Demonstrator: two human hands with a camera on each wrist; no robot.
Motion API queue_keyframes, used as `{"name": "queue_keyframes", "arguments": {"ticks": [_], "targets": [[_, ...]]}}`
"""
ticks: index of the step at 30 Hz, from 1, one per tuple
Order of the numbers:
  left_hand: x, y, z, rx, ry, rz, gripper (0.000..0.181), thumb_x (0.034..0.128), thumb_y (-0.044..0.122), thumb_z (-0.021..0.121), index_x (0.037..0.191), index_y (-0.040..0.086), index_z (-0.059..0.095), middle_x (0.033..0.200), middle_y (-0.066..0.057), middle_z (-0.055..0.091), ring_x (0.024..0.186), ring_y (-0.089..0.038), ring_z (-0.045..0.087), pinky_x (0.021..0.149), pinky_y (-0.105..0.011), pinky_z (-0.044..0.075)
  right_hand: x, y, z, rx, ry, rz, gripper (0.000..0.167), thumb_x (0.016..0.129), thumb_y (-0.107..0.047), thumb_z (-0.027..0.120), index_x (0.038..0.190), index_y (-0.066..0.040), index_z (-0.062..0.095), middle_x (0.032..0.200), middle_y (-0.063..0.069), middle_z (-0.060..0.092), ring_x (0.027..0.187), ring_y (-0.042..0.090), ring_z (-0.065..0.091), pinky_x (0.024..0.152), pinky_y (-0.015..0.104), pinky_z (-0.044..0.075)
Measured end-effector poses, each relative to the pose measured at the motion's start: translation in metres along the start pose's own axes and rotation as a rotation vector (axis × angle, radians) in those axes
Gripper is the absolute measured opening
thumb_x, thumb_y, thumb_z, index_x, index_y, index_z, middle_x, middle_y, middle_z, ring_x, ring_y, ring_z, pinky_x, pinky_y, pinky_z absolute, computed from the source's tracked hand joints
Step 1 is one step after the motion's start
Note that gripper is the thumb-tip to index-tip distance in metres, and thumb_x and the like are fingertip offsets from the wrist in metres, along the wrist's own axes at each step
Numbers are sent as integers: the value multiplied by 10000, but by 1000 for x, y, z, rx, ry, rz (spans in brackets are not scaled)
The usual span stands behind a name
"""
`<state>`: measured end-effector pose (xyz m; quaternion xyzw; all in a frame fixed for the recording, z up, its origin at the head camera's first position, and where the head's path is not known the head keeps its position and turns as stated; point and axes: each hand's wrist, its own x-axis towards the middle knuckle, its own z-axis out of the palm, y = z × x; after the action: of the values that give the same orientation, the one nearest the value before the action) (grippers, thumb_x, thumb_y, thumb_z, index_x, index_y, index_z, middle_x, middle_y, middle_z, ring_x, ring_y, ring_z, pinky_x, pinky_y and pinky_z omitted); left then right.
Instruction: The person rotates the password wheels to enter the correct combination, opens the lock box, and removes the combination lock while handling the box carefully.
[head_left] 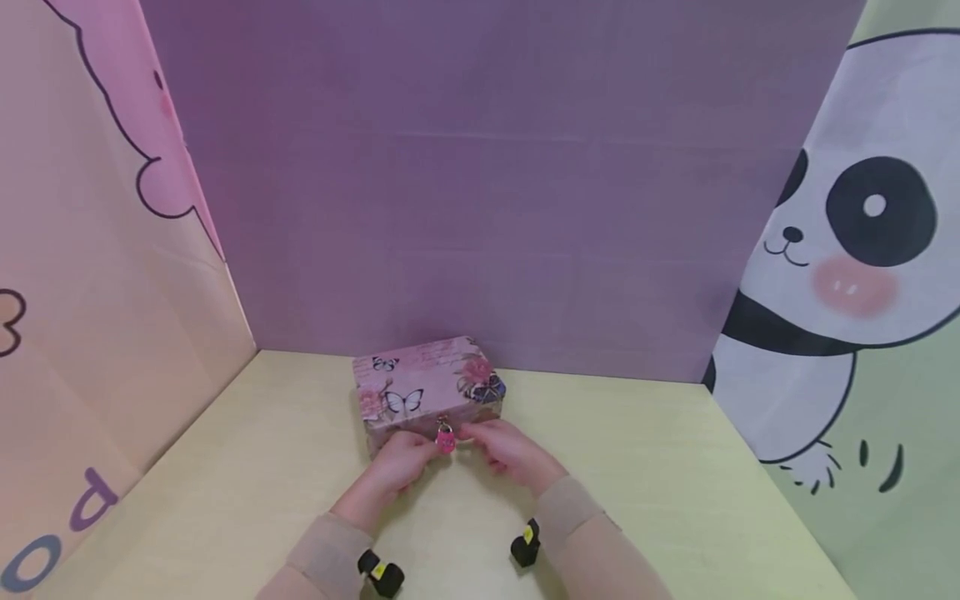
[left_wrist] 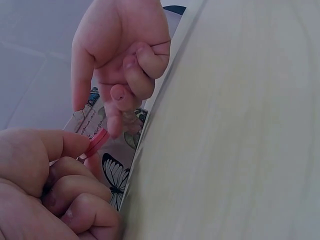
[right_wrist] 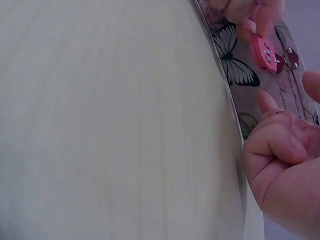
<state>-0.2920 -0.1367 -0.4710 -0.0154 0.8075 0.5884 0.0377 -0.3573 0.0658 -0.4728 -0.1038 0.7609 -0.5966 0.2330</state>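
Note:
A pink combination padlock hangs from the metal clasp on the front of a pink box printed with butterflies and roses. Number dials show on the side of the padlock in the right wrist view. My left hand pinches the padlock by its end between thumb and index finger. To the right of it, my right hand is held close to the box front, index finger stretched out and thumb spread apart, the other fingers bent. Nothing is between its fingers. The box lid is down.
The box stands on a pale wooden table close to a purple back wall. A panda-printed panel rises on the right, a pink and peach one on the left. Black wrist devices sit by both sleeves.

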Motion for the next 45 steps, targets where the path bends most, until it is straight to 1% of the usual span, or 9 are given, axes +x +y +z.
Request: {"name": "queue_keyframes", "arguments": {"ticks": [3, 7, 12, 14, 21, 27, 32, 39, 45], "targets": [[0, 0, 1, 1, 9, -7, 271, 917, 225, 722, 853, -38, 705, 513, 86, 353, 399, -65, 277, 376, -230, 251, -3, -1, -7, -8, 5, -6, 434, 986, -407, 639, 1212, -39, 687, 650, -54, 390, 519, 89, 300, 482, 227, 283], [1, 1, 1, 3, 21, -29, 238, 919, 218, 716, 878, -16, 719, 512, 85, 357, 399, -63, 271, 375, -227, 251, -5, -1, -14, 0, -7, -28, 467, 998, -387, 631, 1280, -15, 648, 679, -45, 400, 522, 86, 299, 482, 223, 280], [0, 1, 2, 7, 21, -19, 220, 924, 199, 701, 903, -19, 727, 511, 83, 360, 400, -60, 274, 377, -224, 253, -6, 0, -19, 18, -7, -41, 437, 988, -360, 656, 1252, -12, 640, 665, -56, 376, 516, 74, 296, 462, 218, 264], [0, 1, 2, 8, 18, -20, 214, 931, 192, 691, 912, -19, 729, 513, 80, 364, 403, -60, 277, 380, -224, 254, -5, -1, -20, 25, -7, -36, 419, 985, -352, 662, 1228, -11, 636, 648, -64, 354, 514, 72, 291, 455, 219, 255], [-1, 1, 1, 7, 5, -39, 230, 944, 209, 683, 953, -16, 729, 532, 76, 377, 417, -61, 286, 395, -230, 267, -6, -3, -16, 25, -18, -49, 433, 1002, -306, 643, 1305, 3, 625, 661, -57, 386, 509, 67, 295, 452, 212, 263], [-1, 1, 0, 17, 2, -44, 231, 955, 198, 660, 990, -21, 723, 553, 68, 402, 424, -66, 306, 401, -231, 283, -4, -3, -10, 28, -25, -53, 435, 1003, -303, 642, 1317, -2, 625, 660, -53, 405, 507, 65, 303, 462, 210, 273], [1, 0, -1, 12, -1, -40, 230, 955, 196, 657, 970, -21, 729, 549, 71, 388, 422, -65, 299, 396, -228, 274, -1, -1, -3, 45, -35, -58, 399, 1003, -298, 643, 1281, -12, 648, 632, -71, 376, 502, 63, 288, 457, 209, 266], [2, -2, -1, 6, -13, -24, 239, 955, 211, 665, 951, -19, 733, 546, 76, 375, 421, -65, 298, 393, -230, 271, 4, 0, 10, 111, -61, -24, 295, 982, -263, 671, 1166, -38, 724, 631, -72, 377, 497, 52, 284, 445, 202, 259], [3, -2, -1, 9, -13, -4, 227, 951, 189, 653, 953, -23, 736, 551, 74, 382, 426, -66, 308, 393, -231, 272, 6, -2, 20, 138, -80, -29, 238, 971, -232, 685, 1069, -23, 743, 728, -26, 514, 498, 47, 294, 442, 199, 260]]}}
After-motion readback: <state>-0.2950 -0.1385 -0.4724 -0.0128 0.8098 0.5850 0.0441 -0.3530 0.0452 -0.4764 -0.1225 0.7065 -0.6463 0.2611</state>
